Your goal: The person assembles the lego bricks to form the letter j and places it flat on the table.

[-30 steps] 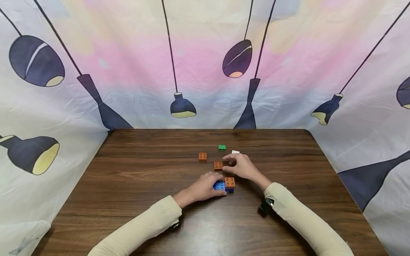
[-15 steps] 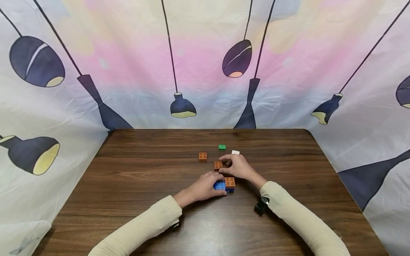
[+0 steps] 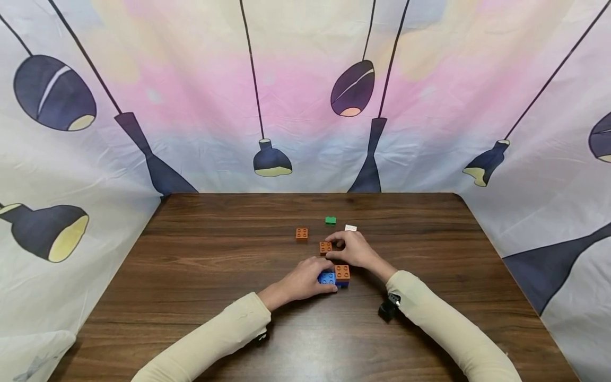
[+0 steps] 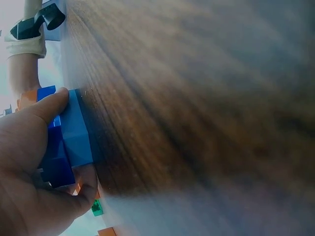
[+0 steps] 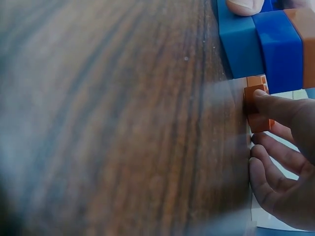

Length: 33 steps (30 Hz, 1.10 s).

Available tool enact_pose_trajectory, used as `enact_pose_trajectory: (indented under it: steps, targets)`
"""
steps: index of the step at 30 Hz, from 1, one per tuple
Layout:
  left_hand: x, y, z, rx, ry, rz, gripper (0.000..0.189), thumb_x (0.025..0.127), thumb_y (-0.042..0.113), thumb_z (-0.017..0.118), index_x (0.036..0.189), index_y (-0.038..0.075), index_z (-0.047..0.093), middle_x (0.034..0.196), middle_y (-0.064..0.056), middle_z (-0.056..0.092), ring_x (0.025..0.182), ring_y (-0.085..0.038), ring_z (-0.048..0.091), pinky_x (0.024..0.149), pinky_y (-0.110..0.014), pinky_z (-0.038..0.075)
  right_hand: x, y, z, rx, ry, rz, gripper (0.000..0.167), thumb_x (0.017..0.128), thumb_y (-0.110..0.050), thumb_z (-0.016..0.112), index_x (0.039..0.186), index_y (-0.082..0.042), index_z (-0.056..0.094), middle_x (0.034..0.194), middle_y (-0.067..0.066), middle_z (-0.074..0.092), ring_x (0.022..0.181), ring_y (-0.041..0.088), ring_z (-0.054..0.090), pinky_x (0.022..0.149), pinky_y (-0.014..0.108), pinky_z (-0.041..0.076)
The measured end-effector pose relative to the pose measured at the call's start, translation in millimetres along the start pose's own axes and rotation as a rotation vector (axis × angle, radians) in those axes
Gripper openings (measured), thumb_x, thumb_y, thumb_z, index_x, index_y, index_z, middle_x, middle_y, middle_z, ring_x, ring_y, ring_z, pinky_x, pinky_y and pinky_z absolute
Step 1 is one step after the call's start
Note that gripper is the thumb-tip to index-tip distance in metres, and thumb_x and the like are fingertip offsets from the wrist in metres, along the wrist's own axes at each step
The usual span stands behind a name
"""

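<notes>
My left hand [image 3: 305, 278] grips a small stack of toy building bricks on the table. In the left wrist view the stack has a lighter blue brick [image 4: 76, 132] at the bottom and a dark blue brick [image 4: 59, 164] above it. An orange brick [image 3: 342, 272] sits on top at the stack's right end. Just behind, my right hand [image 3: 355, 250] pinches a loose orange brick [image 3: 325, 248] between thumb and index finger. The right wrist view shows the thumb against that brick; its other fingers curl loosely near the tabletop. The index fingertip's contact is partly hidden.
On the wooden table [image 3: 215, 254], another orange brick [image 3: 302, 234] lies to the left, a green brick [image 3: 330, 220] farther back, and a white brick [image 3: 350, 228] behind my right hand. A printed cloth [image 3: 305, 95] hangs beyond the table's far edge.
My right hand has moved slightly left, and its thumb and index finger have come around the loose orange brick. My left hand and the stack have stayed in place.
</notes>
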State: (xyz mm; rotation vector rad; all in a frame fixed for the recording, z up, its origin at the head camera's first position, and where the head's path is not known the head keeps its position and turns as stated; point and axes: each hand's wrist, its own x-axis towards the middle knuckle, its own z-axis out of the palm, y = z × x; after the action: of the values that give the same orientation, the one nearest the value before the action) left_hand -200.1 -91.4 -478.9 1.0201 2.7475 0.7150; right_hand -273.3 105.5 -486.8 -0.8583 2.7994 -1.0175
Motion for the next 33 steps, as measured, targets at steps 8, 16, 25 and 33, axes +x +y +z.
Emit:
enact_pose_trajectory:
  steps: [8,16,25,33]
  targets:
    - [0.8,0.0,-0.4,-0.008,-0.002,-0.006,0.044,0.093,0.036,0.077,0.126,0.008,0.067,0.122,-0.005,0.069,0.106,-0.017,0.061,0.089,-0.037,0.05,-6.5,1.1,-8.3,0.027,0.033,0.028,0.034,0.088,-0.023,0.083,0.12,-0.013,0.074,0.109,0.004,0.074,0.09,0.015,0.069,0.079,0.037,0.057]
    - [0.9,0.5,-0.8,-0.007,-0.001,-0.004,0.045,0.093,0.036,0.077,0.126,0.008,0.067,0.124,-0.005,0.069,0.106,-0.018,0.061,0.09,-0.039,0.05,-15.6,1.2,-15.2,0.047,0.043,0.028,0.037,0.09,-0.025,0.081,0.125,-0.013,0.073,0.112,0.005,0.074,0.09,0.014,0.07,0.079,0.037,0.057]
    - [0.4,-0.6,0.5,-0.013,-0.005,-0.018,0.044,0.093,0.038,0.077,0.125,0.009,0.068,0.119,-0.004,0.069,0.102,-0.016,0.06,0.087,-0.036,0.049,-25.6,-3.4,-26.3,0.083,0.055,0.021,0.037,0.091,-0.026,0.08,0.125,-0.014,0.073,0.105,0.0,0.075,0.091,0.012,0.07,0.08,0.035,0.057]
    - [1.3,-1.2,0.7,-0.009,0.005,-0.005,0.043,0.092,0.038,0.078,0.123,0.009,0.068,0.115,-0.002,0.07,0.097,-0.014,0.059,0.083,-0.033,0.048,-37.5,-10.7,-37.7,0.101,0.079,0.014,0.04,0.092,-0.03,0.079,0.127,-0.014,0.071,0.108,0.002,0.075,0.094,0.014,0.07,0.078,0.031,0.057]
